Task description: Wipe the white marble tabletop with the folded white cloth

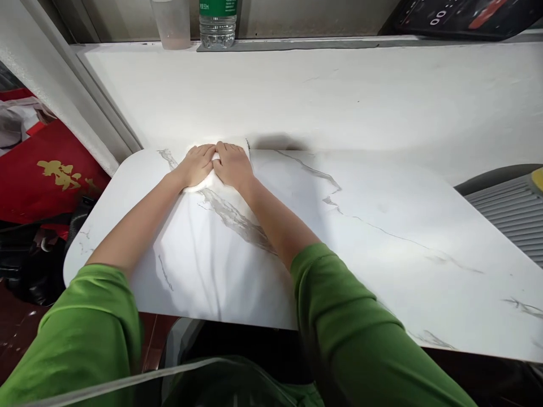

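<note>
A white cloth (214, 180) lies at the far edge of the white marbled table (263, 282), against the wall. My left hand (197, 165) presses down on the cloth's left part, its fingers bent over it. Close beside it, my right hand (232, 164) grips the right part, and the two hands touch near the fingertips. Most of the cloth is hidden under both hands; its edges show above, between and below them.
On the ledge above stand a translucent cup (172, 25) and a water bottle (218, 25); a dark phone-like screen (462, 17) leans at right. A red bag (46, 175) is left of the table. A grey ribbed object (509, 209) stands by its right side.
</note>
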`<state>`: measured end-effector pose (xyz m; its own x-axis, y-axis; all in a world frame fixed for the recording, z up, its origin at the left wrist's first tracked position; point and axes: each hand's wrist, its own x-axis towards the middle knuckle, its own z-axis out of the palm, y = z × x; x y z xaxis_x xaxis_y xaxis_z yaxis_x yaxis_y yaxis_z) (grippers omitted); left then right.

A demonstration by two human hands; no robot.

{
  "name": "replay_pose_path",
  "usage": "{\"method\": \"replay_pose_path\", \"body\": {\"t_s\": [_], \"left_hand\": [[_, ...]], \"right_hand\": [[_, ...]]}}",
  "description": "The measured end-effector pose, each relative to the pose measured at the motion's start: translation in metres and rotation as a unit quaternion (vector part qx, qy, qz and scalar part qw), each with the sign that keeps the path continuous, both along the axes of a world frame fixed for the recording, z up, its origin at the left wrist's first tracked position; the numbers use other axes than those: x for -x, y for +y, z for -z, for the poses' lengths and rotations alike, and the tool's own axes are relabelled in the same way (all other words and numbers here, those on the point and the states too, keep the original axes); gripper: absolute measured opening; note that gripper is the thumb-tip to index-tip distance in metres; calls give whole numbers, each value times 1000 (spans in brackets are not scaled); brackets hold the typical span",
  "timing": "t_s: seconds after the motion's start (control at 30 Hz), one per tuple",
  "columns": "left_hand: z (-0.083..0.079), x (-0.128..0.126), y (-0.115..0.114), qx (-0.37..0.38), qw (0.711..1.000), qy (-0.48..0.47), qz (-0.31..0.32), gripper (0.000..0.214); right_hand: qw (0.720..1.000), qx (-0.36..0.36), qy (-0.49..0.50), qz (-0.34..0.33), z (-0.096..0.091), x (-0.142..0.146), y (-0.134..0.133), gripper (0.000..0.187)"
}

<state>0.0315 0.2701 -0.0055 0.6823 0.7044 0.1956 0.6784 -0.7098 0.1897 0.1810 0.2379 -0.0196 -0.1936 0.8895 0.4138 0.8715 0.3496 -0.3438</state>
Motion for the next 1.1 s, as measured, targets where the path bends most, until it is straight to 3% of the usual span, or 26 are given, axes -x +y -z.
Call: {"method": "replay_pose_path", "body": {"t_s": [0.17, 0.33, 0.5, 0.63, 0.8, 0.93, 1.1], "left_hand": [[0, 4, -12, 0, 1000, 15, -9, 54], [-3, 25, -52, 5, 999, 43, 0, 56], [-10, 78, -120, 7, 999, 54, -6, 56], [-17, 132, -178, 2, 998, 48, -38, 57], [-16, 185, -225, -9, 994, 50, -92, 56], [-13, 202, -224, -15, 993, 49, -110, 56], [-17, 201, -182, 6, 991, 59, -117, 57]], "right_hand": [[1000, -5, -14, -1, -5, 3, -18, 34], [1000, 10, -27, 3, -13, 20, -61, 37], [999, 24, -40, -22, -18, 67, -122, 46], [995, 41, -46, -81, -24, 114, -166, 51], [987, 11, -49, -151, -27, 158, -193, 49], [983, -6, -51, -175, -27, 171, -187, 48], [986, 2, -46, -161, -27, 176, -149, 46]]}}
